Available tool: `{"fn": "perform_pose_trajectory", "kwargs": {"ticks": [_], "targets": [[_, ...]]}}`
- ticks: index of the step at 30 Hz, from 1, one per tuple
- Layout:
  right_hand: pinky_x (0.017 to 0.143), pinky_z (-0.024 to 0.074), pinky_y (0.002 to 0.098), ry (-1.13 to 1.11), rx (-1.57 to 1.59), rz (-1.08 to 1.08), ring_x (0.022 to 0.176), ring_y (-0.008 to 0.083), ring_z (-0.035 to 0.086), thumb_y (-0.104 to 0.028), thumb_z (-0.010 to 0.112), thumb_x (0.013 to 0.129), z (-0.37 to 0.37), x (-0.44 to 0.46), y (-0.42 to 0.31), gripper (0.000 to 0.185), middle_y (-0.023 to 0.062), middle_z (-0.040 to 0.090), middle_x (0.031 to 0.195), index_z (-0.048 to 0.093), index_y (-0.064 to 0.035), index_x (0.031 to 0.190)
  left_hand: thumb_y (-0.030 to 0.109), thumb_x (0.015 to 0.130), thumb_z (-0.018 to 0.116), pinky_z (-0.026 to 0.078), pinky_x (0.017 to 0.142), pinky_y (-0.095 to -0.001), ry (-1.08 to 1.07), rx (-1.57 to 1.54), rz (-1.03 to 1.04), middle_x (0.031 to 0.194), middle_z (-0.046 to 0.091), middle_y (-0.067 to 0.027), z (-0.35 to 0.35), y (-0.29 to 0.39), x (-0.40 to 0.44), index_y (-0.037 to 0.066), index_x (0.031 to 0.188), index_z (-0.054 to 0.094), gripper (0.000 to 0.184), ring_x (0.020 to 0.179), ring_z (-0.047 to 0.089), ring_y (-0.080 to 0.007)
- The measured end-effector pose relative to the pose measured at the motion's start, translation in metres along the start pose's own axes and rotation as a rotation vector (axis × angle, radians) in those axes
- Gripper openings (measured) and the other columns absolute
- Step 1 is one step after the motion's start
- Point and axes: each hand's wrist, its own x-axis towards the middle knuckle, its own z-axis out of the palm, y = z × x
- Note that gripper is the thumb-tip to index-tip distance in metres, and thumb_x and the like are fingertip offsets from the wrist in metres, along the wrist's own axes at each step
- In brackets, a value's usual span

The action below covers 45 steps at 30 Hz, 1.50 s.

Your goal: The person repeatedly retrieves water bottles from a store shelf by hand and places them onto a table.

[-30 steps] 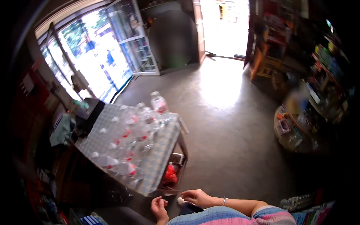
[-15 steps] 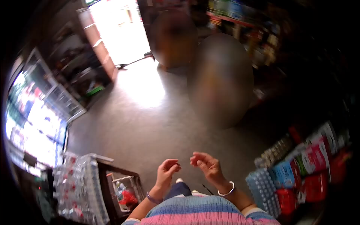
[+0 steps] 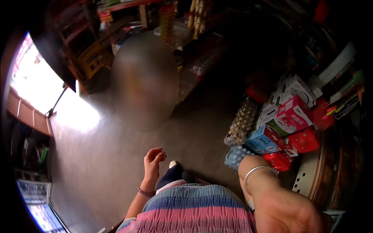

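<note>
My left hand (image 3: 152,160) hovers in front of my body with loosely curled fingers, thumb and fingertips slightly apart and nothing between them. A bracelet circles that wrist. Raised close to the camera at the lower right is my right hand (image 3: 286,209), its palm facing up and its fingers cut off or lost in shadow. A silver bangle (image 3: 248,178) sits on the right wrist. Beyond that wrist are a pale blue pack with a bumpy top (image 3: 234,156), a blue carton (image 3: 265,139) and red packages (image 3: 302,140). I see no contact between either hand and these goods.
Stacked behind are a pink carton (image 3: 293,114), white boxes (image 3: 297,87) and a pack of small bottles (image 3: 241,122). A blurred patch covers part of the floor (image 3: 89,163) and shelving ahead. Bright light enters through a doorway (image 3: 37,85) at the left.
My view has turned right, so the doorway has shifted left and the cartons sit nearer the middle. My right hand has left my left hand's side and come up close at the lower right.
</note>
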Motion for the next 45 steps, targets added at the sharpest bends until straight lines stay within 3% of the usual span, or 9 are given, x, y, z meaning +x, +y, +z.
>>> {"fn": "perform_pose_trajectory", "kwargs": {"ticks": [10, 14, 25, 27, 31, 33, 36, 39, 45], "targets": [[0.106, 0.0379, 0.0371, -0.152, -0.347, -0.172, 0.124, 0.0262, 0.042, -0.015, 0.056, 0.091, -0.154, -0.037, 0.127, 0.043, 0.0158, 0.044, 0.130, 0.044, 0.0006, 0.129, 0.003, 0.087, 0.058, 0.049, 0.074, -0.0274, -0.499, 0.265, -0.100, 0.087, 0.064, -0.0080, 0.180, 0.008, 0.221, -0.003, 0.103, 0.058, 0.018, 0.079, 0.062, -0.0162], [0.106, 0.0392, 0.0377, -0.142, -0.452, -0.303, 0.125, 0.0264, 0.042, -0.014, 0.055, 0.092, -0.247, -0.049, 0.165, 0.035, 0.0173, 0.048, 0.126, 0.050, 0.0035, 0.122, 0.004, 0.088, 0.057, 0.049, 0.074, -0.0284, -0.542, 0.266, -0.062, 0.088, 0.063, -0.0078, 0.282, 0.001, 0.290, -0.001, 0.105, 0.058, 0.018, 0.080, 0.061, -0.0163], [0.103, 0.0419, 0.0350, -0.303, -0.373, -0.160, 0.124, 0.0270, 0.043, -0.015, 0.053, 0.093, -0.481, -0.053, 0.286, 0.031, 0.0117, 0.049, 0.129, 0.054, -0.0038, 0.122, 0.003, 0.088, 0.056, 0.050, 0.073, -0.0286, -0.536, 0.317, -0.069, 0.089, 0.065, -0.0078, 0.478, -0.011, 0.468, 0.000, 0.107, 0.059, 0.019, 0.082, 0.063, -0.0158], [0.107, 0.0360, 0.0353, -0.319, -0.440, 0.036, 0.127, 0.0267, 0.040, -0.021, 0.049, 0.095, -0.525, -0.073, 0.274, 0.036, 0.0109, 0.042, 0.138, 0.050, -0.0102, 0.130, 0.004, 0.089, 0.055, 0.050, 0.073, -0.0274, -0.504, 0.345, -0.069, 0.089, 0.066, -0.0070, 0.503, -0.019, 0.506, 0.000, 0.106, 0.059, 0.018, 0.082, 0.063, -0.0148], [0.089, 0.0459, 0.0377, -0.121, -0.702, 0.117, 0.100, 0.0244, 0.056, -0.016, 0.059, 0.083, -0.609, -0.168, 0.352, 0.027, 0.0117, 0.055, 0.115, 0.058, -0.0035, 0.107, 0.009, 0.092, 0.054, 0.049, 0.075, -0.0267, -0.580, 0.252, -0.136, 0.093, 0.065, -0.0072, 0.564, -0.031, 0.590, 0.002, 0.108, 0.059, 0.019, 0.086, 0.063, -0.0157], [0.087, 0.0469, 0.0404, -0.449, -0.824, 0.710, 0.099, 0.0283, 0.057, -0.012, 0.058, 0.080, -0.657, -0.237, 0.416, 0.030, 0.0124, 0.057, 0.112, 0.059, -0.0032, 0.109, 0.014, 0.094, 0.051, 0.049, 0.078, -0.0269, -0.596, 0.346, 0.029, 0.098, 0.064, -0.0077, 0.598, -0.046, 0.632, 0.002, 0.109, 0.058, 0.021, 0.091, 0.061, -0.0164], [0.090, 0.0463, 0.0413, -0.998, -1.061, 1.136, 0.105, 0.0299, 0.056, -0.011, 0.055, 0.081, -0.728, -0.347, 0.467, 0.038, 0.0120, 0.055, 0.120, 0.056, -0.0030, 0.118, 0.023, 0.097, 0.044, 0.047, 0.085, -0.0312, -0.623, 0.110, -0.248, 0.108, 0.061, -0.0086, 0.657, -0.052, 0.711, 0.001, 0.109, 0.058, 0.029, 0.100, 0.058, -0.0193], [0.092, 0.0450, 0.0410, -0.935, -1.037, 1.509, 0.109, 0.0312, 0.054, -0.011, 0.055, 0.080, -0.782, -0.354, 0.503, 0.043, 0.0130, 0.052, 0.125, 0.053, -0.0024, 0.122, 0.024, 0.096, 0.044, 0.048, 0.087, -0.0345, -0.660, -0.229, -0.650, 0.113, 0.060, -0.0100, 0.735, -0.029, 0.777, 0.000, 0.109, 0.058, 0.031, 0.102, 0.058, -0.0209], [0.091, 0.0451, 0.0407, -0.742, -1.201, 1.424, 0.110, 0.0313, 0.054, -0.011, 0.061, 0.081, -0.897, -0.377, 0.553, 0.041, 0.0149, 0.053, 0.124, 0.053, -0.0023, 0.121, 0.018, 0.096, 0.043, 0.049, 0.086, -0.0354, -0.758, -0.081, -0.764, 0.119, 0.058, -0.0129, 0.824, -0.050, 0.881, -0.001, 0.114, 0.057, 0.030, 0.102, 0.059, -0.0227]]}}
